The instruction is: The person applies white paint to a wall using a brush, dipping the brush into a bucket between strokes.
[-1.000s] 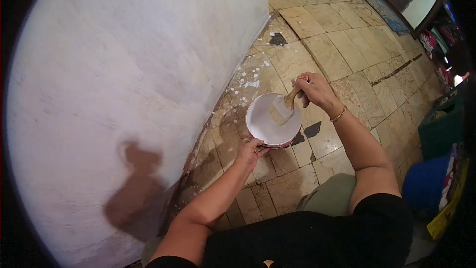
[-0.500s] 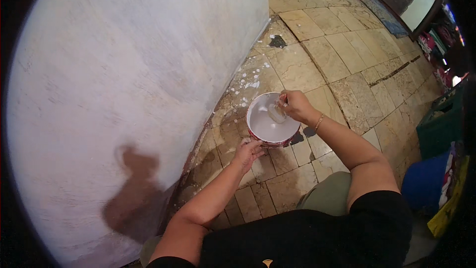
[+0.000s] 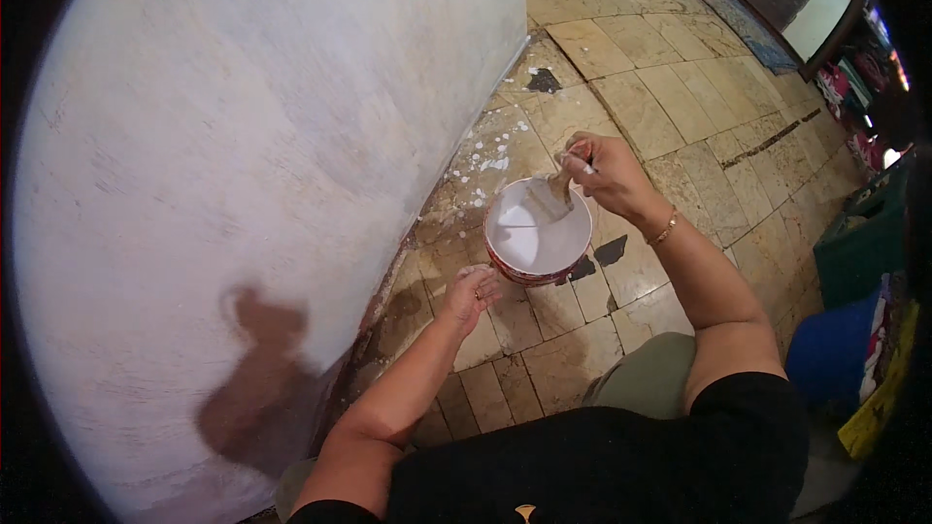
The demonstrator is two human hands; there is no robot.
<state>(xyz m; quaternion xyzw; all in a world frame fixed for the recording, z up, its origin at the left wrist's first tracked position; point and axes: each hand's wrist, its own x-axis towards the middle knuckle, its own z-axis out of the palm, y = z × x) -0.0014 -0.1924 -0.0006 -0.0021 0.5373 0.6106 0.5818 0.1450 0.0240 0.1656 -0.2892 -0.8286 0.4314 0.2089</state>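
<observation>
A round paint bucket (image 3: 532, 278) with a reddish outer wall stands on the tiled floor in front of me, holding white paint (image 3: 517, 241). My right hand (image 3: 609, 175) is closed around the handle of a paintbrush (image 3: 560, 188) above the bucket's far right rim. The bristles point down inside the bucket against its inner wall; a thin line crosses the paint surface. My left hand (image 3: 472, 295), smeared with white, is beside the near left of the bucket. Its fingers are partly spread and loosely bent, with a small gap to the bucket wall.
A whitish, streaky wall (image 3: 262, 136) rises on the left, with white paint spatters (image 3: 493, 155) along its foot. At the right are a blue tub (image 3: 830, 354) and a green crate (image 3: 859, 252). A dark-framed panel (image 3: 798, 0) leans at the far right beside a mat (image 3: 748, 29).
My right hand has moved up and right, bringing the paintbrush from over the paint to the far right rim. My left hand has drawn off the bucket, slightly left.
</observation>
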